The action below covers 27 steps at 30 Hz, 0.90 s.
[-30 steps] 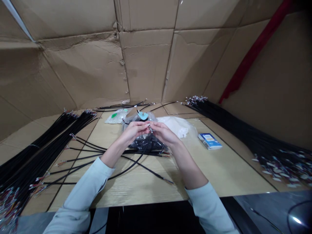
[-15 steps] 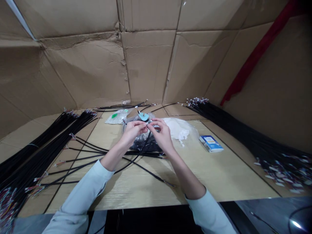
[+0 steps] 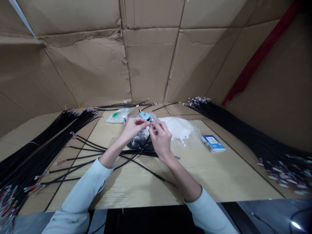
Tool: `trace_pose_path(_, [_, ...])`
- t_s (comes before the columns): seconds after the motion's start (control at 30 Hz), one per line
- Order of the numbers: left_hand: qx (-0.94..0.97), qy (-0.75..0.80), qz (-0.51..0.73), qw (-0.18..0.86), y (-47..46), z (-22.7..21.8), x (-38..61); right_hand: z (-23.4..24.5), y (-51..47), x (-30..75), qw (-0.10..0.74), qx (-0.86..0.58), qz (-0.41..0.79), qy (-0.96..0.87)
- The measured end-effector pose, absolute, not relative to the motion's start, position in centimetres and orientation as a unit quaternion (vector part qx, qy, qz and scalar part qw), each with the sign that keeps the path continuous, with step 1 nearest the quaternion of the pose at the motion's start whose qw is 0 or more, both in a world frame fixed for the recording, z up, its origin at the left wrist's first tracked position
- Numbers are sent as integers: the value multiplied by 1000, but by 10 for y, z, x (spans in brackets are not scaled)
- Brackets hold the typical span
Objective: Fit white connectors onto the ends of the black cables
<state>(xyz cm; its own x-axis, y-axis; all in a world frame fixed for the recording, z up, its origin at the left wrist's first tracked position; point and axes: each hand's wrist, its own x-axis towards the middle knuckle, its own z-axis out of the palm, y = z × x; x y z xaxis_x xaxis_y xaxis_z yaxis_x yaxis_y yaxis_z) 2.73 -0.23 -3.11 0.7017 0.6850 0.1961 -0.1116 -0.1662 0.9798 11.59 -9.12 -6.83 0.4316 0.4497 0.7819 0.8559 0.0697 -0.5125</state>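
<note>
1. Cable end [image 3: 149, 124], thin and black, sits in a narrow pinching grip between the fingertips of the left hand [image 3: 133, 127] and the right hand [image 3: 161, 139], just above the plastic bag of coiled black cables [image 3: 140, 144]; the tip is too small to make out
2. Both hands hover close together over that bag, with pale blue sleeves [image 3: 83, 191] running back toward the near edge of the wooden counter [image 3: 219, 175]
3. Teal tag [image 3: 144, 115] sits on the far side of the bag, nearly touching it, with a small clear bag of white parts with a green label [image 3: 118, 115] just to the left of it
4. White plastic bag of small parts [image 3: 180, 127] lies just right of the bag, and a blue and white box [image 3: 213, 143] lies further right, well apart from it
5. Loose black cables [image 3: 80, 164] fan out toward the counter's near left, running from under the bag
6. Bundled black cables with colored wire ends [image 3: 44, 149] lie well left of the bag, and a matching bundle [image 3: 243, 136] lies well right of it
7. Cardboard sheets [image 3: 85, 65] line the wall beyond the bag, with a red strip [image 3: 260, 55] up to the right of it
</note>
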Motion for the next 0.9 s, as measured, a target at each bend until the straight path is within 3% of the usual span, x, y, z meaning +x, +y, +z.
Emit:
trace_pose_path(0.2, [836,179,334,398,7,-23,16,-69,-91,116,526,-662,-139,-516])
trace_pose_path(0.4, [858,180,336,344,5,-19,13,-65,-93,116,555,-645,-75,-520])
trace_pose_path(0.5, [830,187,338,402,7,-20,15,-60,-93,114,613,-623,8,-485])
trace_pose_path(0.63, [732,173,328,572,8,-26,19,-56,-94,113,677,-592,67,-432])
trace_pose_path(0.77, [670,157,311,655,6,-30,23,-55,-95,115,661,-604,30,-444])
trace_pose_path(0.9, [665,140,308,666,4,-33,26,-54,-95,115,631,-632,-35,-448])
